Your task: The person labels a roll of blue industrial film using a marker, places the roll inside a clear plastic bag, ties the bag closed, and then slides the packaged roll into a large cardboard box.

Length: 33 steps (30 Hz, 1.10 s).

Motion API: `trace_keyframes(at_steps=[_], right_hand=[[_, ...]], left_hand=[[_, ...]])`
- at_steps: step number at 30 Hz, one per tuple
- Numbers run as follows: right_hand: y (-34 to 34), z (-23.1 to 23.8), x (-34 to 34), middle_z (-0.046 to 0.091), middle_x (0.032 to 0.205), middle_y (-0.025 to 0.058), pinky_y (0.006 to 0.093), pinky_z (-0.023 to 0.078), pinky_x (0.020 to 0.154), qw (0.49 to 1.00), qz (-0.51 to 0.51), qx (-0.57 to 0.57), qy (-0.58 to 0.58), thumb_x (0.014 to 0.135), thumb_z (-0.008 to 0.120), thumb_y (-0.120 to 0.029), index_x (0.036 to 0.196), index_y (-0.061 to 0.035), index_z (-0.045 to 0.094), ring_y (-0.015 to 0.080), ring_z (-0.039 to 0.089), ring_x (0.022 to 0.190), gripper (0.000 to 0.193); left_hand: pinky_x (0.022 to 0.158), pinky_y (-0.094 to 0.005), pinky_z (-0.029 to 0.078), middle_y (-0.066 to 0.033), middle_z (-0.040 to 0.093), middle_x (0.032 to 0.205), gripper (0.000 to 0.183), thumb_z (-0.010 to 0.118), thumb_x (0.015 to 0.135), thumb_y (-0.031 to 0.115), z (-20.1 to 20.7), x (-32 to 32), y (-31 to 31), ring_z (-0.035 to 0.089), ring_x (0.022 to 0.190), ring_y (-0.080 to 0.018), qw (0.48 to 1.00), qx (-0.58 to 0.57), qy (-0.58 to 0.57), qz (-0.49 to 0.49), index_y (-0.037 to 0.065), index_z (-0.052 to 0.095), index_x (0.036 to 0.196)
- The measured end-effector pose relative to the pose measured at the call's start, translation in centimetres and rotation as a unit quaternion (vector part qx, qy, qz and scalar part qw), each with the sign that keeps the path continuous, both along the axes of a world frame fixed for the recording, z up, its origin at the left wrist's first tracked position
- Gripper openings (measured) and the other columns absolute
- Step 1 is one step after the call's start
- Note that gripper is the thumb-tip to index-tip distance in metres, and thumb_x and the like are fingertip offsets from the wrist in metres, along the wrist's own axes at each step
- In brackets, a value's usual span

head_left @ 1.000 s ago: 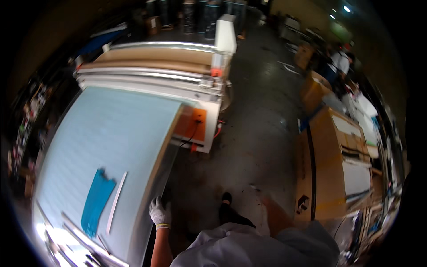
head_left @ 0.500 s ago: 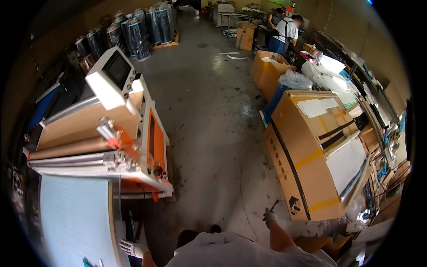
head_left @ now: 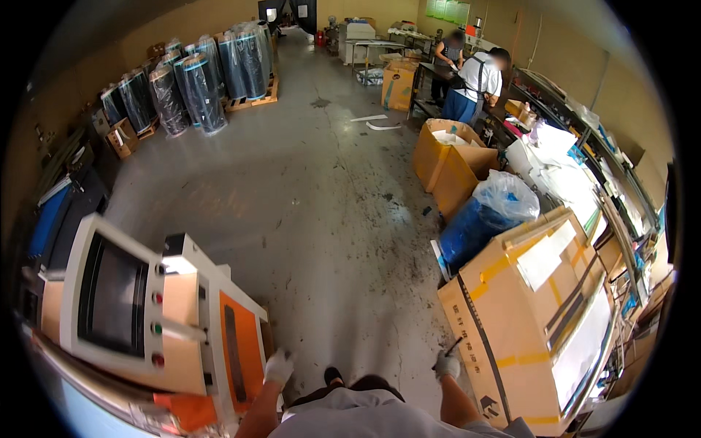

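My left hand (head_left: 278, 366), in a pale glove, hangs just right of the machine's orange side panel (head_left: 239, 349). Its fingers are smeared by motion, and nothing shows in them. My right hand (head_left: 447, 364), also gloved, is closed around a slim dark stick-like tool (head_left: 457, 343) whose exact kind I cannot make out. The tool's tip points up and to the right. Close beside this hand stands a large taped cardboard box (head_left: 467, 321). The machine's control console (head_left: 109, 292), white with a dark screen and several buttons, rises at the near left.
Ahead runs a grey floor (head_left: 321, 219) with scuffs and white strips (head_left: 383, 126). A blue bin (head_left: 471, 230) with a plastic liner and open cardboard boxes (head_left: 445, 157) line the right. Wrapped rolls (head_left: 202, 95) stand far left. Two people (head_left: 475, 84) work at the back right.
I have moved forward past the machine; its console is now close on my left. My left hand has left the edge of the pale blue panel. The right hand still holds the dark tool.
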State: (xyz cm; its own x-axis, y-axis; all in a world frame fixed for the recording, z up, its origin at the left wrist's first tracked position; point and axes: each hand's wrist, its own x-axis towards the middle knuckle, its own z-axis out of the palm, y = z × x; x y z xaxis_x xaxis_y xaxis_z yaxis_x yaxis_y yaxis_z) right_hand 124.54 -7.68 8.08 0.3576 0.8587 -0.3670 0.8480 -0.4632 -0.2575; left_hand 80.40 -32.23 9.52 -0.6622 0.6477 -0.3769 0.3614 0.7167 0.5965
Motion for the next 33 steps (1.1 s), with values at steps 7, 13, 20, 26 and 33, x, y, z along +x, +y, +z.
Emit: trace_keyframes(at_steps=[7,13,20,26,33], right_hand=[[11.2,-6.2,0.8,0.069,0.090,0.0224,0.0462,0.054,0.073,0.983,-0.182,-0.025,0.005,0.077,0.056,-0.035,0.109,-0.0048,0.064,0.0370,0.068,0.084,0.045],[30.8,-11.8,-14.2,0.067,0.104,0.0184,0.0364,0.055,0.069,0.902,-0.251,0.132,0.326,0.093,0.039,-0.027,0.121,0.0009,0.055,0.0285,0.067,0.089,0.043],[61.6,1.4,-53.7,0.068,0.096,0.0224,0.0457,0.049,0.081,0.991,0.110,-0.042,0.069,0.086,0.046,-0.053,0.104,-0.0034,0.068,0.0380,0.065,0.095,0.057],[83.7,3.0,-80.5,0.068,0.076,0.0205,0.0465,0.052,0.071,0.976,0.164,0.036,0.136,0.088,0.045,-0.053,0.085,-0.0013,0.070,0.0357,0.068,0.078,0.057],[97.3,-12.0,-80.6,0.062,0.064,0.0162,0.0393,0.048,0.053,0.990,-0.033,-0.008,0.140,0.084,0.058,-0.039,0.080,0.0069,0.064,0.0275,0.064,0.059,0.046]], left_hand=[[0.078,-0.0468,0.050,-0.0202,0.067,0.091,0.048,0.048,0.091,0.050,7.9,-18.5,31.1,0.063,0.090,-0.0393,0.986,-0.025,0.151,-0.063,0.005,0.066,0.094],[0.088,-0.0485,0.046,-0.0245,0.065,0.101,0.060,0.045,0.089,0.054,-0.1,-34.7,39.5,0.062,0.097,-0.0415,0.985,-0.132,0.099,0.045,0.000,0.069,0.098],[0.095,-0.0455,0.045,-0.0200,0.061,0.119,0.045,0.039,0.094,0.040,-8.2,-46.3,36.0,0.058,0.110,-0.0373,0.952,-0.295,-0.065,0.046,0.008,0.064,0.114],[0.094,-0.0458,0.046,-0.0194,0.064,0.113,0.046,0.038,0.095,0.041,-9.9,-61.4,48.5,0.061,0.105,-0.0369,0.923,-0.340,-0.088,0.158,0.006,0.065,0.112],[0.085,-0.0475,0.049,-0.0195,0.065,0.107,0.047,0.043,0.091,0.047,-7.4,-88.0,83.9,0.063,0.097,-0.0395,0.984,-0.139,0.044,0.104,0.010,0.069,0.103]])
